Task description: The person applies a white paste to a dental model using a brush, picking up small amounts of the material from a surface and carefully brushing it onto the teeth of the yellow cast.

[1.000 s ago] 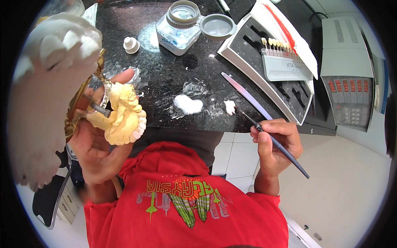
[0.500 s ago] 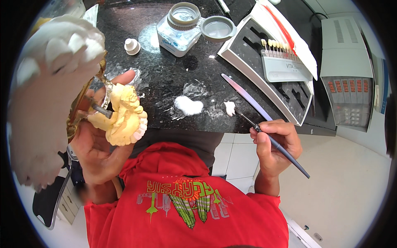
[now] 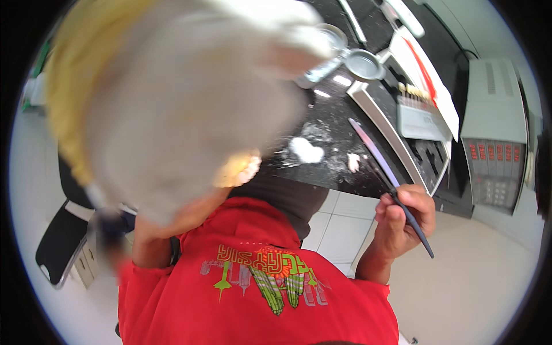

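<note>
A large grey-white plaster dental cast point(image 3: 190, 109), blurred and close, fills the upper left and covers most of my left hand point(image 3: 187, 217). Below its edge shows the yellow cast point(image 3: 230, 171) with a row of white teeth point(image 3: 251, 167), resting over that hand; its fingers are hidden. My right hand point(image 3: 402, 221) pinches a slim dark-blue brush point(image 3: 417, 225), its tip slanting up and left toward a small white lump point(image 3: 353, 163) on the black counter. Left of the lump lies a heap of white powder point(image 3: 306, 150). A purple spatula point(image 3: 372, 148) lies beside the brush.
Behind the powder stands a jar, partly hidden, with its grey lid point(image 3: 364, 64) flipped back. An opened case point(image 3: 384, 123) holds a tooth shade guide point(image 3: 422, 119). A grey device with red displays point(image 3: 494, 167) stands at right, a black chair point(image 3: 57, 244) at lower left.
The casts have come up and right, nearer to my view, now hiding the small white bottle and much of the jar. My view has shifted left; the brush stays in my right hand.
</note>
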### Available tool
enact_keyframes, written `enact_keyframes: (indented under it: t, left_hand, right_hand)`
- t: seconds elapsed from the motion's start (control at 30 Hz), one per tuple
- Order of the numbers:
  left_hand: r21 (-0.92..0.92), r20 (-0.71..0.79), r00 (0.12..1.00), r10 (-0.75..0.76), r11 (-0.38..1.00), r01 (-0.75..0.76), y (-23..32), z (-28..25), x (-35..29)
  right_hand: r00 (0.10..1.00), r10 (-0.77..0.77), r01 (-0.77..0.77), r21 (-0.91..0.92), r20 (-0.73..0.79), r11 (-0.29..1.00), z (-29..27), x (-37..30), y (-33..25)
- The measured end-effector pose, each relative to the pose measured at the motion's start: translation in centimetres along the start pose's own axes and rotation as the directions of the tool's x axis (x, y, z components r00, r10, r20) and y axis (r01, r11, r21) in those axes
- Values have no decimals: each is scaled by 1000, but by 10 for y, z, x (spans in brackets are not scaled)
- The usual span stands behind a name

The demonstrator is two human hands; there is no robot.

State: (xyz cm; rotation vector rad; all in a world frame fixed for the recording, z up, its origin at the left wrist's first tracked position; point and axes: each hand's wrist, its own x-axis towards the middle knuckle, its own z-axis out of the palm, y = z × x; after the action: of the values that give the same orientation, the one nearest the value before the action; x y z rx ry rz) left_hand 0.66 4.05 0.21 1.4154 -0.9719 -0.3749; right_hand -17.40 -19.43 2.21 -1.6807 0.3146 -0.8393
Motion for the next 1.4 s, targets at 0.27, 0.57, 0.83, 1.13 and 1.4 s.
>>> enact_keyframes:
  t: [0.27, 0.57, 0.83, 1.13, 1.4]
  left_hand:
    - [67, -41, 990, -137, 988, 139, -7, -3, -5]
    - [61, -127, 970, -206, 975, 215, -15, 0, 1]
    - [61, -137, 967, -213, 973, 223, -18, 0, -2]
    - [65, -139, 967, -215, 972, 225, -18, 0, -2]
    - [72, -141, 966, -215, 971, 226, -18, 0, -3]
  right_hand:
    - [914, -314, 306, 70, 259, 949, 50, 25, 6]
    - [848, -340, 389, -40, 407, 921, 60, 34, 2]
    - [852, -350, 401, -56, 389, 914, 63, 35, 1]
    - [863, -329, 374, -47, 384, 926, 62, 34, -1]
    - [858, -357, 398, -41, 369, 916, 65, 35, -1]
